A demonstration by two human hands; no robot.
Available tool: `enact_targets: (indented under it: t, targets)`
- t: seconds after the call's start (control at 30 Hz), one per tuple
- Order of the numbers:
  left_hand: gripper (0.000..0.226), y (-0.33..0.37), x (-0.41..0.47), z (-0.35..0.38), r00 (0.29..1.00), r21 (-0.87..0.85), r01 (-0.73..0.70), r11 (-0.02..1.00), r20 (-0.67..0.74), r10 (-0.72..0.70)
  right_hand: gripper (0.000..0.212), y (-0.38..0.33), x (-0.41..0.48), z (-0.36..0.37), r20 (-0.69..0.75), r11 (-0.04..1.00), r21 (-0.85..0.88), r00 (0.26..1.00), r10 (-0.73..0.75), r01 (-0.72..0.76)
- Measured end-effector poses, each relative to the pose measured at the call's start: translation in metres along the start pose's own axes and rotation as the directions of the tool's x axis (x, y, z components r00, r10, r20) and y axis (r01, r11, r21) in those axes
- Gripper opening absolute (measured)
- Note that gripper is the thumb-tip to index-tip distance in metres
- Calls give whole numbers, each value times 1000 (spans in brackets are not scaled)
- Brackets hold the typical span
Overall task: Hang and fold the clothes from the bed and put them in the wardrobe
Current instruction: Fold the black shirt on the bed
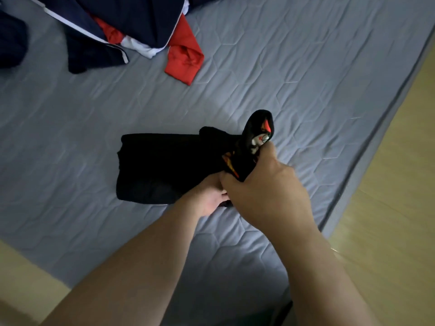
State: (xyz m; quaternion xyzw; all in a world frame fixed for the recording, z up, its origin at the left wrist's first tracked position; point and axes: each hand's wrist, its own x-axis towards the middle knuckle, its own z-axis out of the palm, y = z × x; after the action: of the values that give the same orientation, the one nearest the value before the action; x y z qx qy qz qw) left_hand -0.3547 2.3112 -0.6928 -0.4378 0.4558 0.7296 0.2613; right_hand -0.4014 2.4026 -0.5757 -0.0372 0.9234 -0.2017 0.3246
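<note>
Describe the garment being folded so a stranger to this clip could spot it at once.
On the grey-blue quilted bed, look mid-mattress, nearer than the pile of clothes. There lies a black garment, folded into a rectangle, one end bunched in the right hand. Unlike the navy, red and white pile, it is black with a red-and-white print.

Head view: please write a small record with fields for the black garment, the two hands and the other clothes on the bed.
black garment: black garment folded on the bed, right end raised, red and white print showing
right grip: right hand holds the raised end
left grip: left hand at the near edge, fingers hidden by the right hand
other clothes: pile of navy, red and white at the far left of the bed
</note>
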Motion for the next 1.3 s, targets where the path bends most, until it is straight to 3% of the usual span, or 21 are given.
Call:
enact_targets:
  t: [0.1,0.17,0.27,0.37,0.47,0.5,0.57,0.63,0.7,0.73,0.8,0.87,0.93,1.03,1.17,1.3]
  targets:
    - [45,14,-10,-43,999,-196,27,980,30,-21,48,-32,4,16,-8,998,70,1000,-1,2]
    - [48,27,-15,-90,996,-333,-31,942,67,56,44,-58,8,35,9,993,118,1000,-21,20]
    - [79,38,-25,-158,983,-446,-79,891,112,143,42,-97,11,82,74,992,88,993,-92,85]
    - [83,52,-36,-201,980,-321,-135,937,94,174,51,-119,14,137,215,980,64,956,-198,188]
    - [49,51,-34,-211,979,1,-199,980,-33,199,44,-114,24,164,381,958,216,888,-259,187]
    - [39,46,-28,-213,970,69,-218,973,-99,224,36,-107,28,165,364,934,322,891,-271,153]
    - [40,32,-13,-216,937,95,-241,966,-236,257,31,-88,35,165,150,891,405,946,-287,206]
    - [37,23,-2,-215,878,133,-277,952,-368,307,26,-66,44,166,-204,892,296,935,-290,341]
    - [32,20,1,-213,788,262,-306,915,-470,398,23,-45,60,165,-431,945,103,870,-239,311]
    - [32,16,4,-215,739,339,-298,892,-510,441,29,-36,68,164,-437,979,43,885,-159,197]
    - [40,5,10,-219,679,489,-177,854,-568,466,55,-19,83,159,-255,990,118,961,110,-82]
    - [58,-9,18,-226,665,526,3,850,-636,391,78,-8,93,159,12,869,403,951,309,-287]
    - [66,-19,27,-233,674,390,49,919,-693,258,86,-4,98,165,106,805,475,931,349,-356]
    - [48,-19,26,-235,738,269,60,961,-661,139,84,-1,104,172,79,828,448,937,340,-338]
    - [79,-17,28,-243,814,270,114,956,-577,65,77,7,116,183,18,866,381,939,343,-324]
    - [106,-17,32,-252,861,126,148,981,-504,-66,72,12,127,193,-47,913,263,941,334,-311]
